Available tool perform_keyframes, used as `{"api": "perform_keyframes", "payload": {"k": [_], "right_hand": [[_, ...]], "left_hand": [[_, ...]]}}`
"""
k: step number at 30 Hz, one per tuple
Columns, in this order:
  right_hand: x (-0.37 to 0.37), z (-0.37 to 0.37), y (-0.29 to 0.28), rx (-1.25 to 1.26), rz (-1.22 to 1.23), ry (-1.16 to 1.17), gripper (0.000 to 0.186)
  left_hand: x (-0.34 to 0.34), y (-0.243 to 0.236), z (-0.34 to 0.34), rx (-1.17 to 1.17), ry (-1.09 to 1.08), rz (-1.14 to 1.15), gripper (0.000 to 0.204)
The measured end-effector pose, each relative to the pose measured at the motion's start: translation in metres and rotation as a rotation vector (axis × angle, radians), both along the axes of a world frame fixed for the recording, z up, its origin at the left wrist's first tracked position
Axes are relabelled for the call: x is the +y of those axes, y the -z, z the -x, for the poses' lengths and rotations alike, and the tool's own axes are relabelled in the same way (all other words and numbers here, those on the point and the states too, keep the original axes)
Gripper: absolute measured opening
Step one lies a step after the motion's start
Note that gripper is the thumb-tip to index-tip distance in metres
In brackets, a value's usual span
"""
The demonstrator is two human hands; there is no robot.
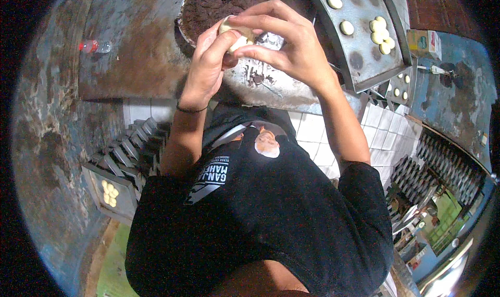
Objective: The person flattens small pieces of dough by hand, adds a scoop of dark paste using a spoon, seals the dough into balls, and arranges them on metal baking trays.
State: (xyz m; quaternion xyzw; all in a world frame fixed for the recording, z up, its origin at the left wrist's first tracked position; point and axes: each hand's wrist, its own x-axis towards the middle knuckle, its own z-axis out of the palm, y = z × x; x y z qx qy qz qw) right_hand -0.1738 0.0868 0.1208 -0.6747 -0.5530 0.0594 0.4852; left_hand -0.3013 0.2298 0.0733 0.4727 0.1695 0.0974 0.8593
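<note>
A small piece of pale dough [240, 43] is held up between my two hands, above the near edge of the worktable. My left hand [207, 57] is closed round its left side, with the thumb pressed on it. From the right, my right hand [286, 36] grips the same dough, its thumb below and its fingertips at the upper edge. What lies inside the dough is hidden by my fingers. Just behind the hands sits a round bowl of dark brown, lumpy filling [221, 3]. Beneath them is a whitish surface [265, 81] smeared with dark crumbs.
To the right a metal tray [364, 44] bears several pale dough rounds [381, 32]. Another tray [123, 193] with dough rounds stands low at left, beside stacked trays [127, 148]. A small plastic bottle [96, 46] lies far left. A cardboard box [423, 43] stands far right.
</note>
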Motion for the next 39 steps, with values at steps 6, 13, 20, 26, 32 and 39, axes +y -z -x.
{"api": "perform_keyframes", "payload": {"k": [6,13,20,26,32,39], "right_hand": [[-0.026,-0.010,0.023,0.404,-0.112,0.180,0.020],[-0.054,-0.017,0.011,0.052,-0.153,0.345,0.042],[-0.087,-0.045,0.027,0.530,-0.246,0.458,0.017],[-0.121,-0.048,0.041,1.794,-0.494,-0.088,0.026],[-0.135,-0.043,0.046,1.253,-0.722,0.228,0.042],[-0.191,-0.075,0.027,0.937,-0.486,0.187,0.025]], "left_hand": [[-0.026,-0.027,-0.018,0.035,-0.030,0.120,0.030],[-0.067,-0.037,-0.053,0.091,-0.097,0.047,0.028],[-0.102,-0.033,-0.081,-0.082,-0.125,0.036,0.027],[-0.127,-0.038,-0.122,-0.193,-0.219,-0.416,0.027],[-0.178,-0.061,-0.155,-0.395,0.070,-0.273,0.029],[-0.209,-0.051,-0.173,-0.452,0.156,-0.281,0.036]]}}
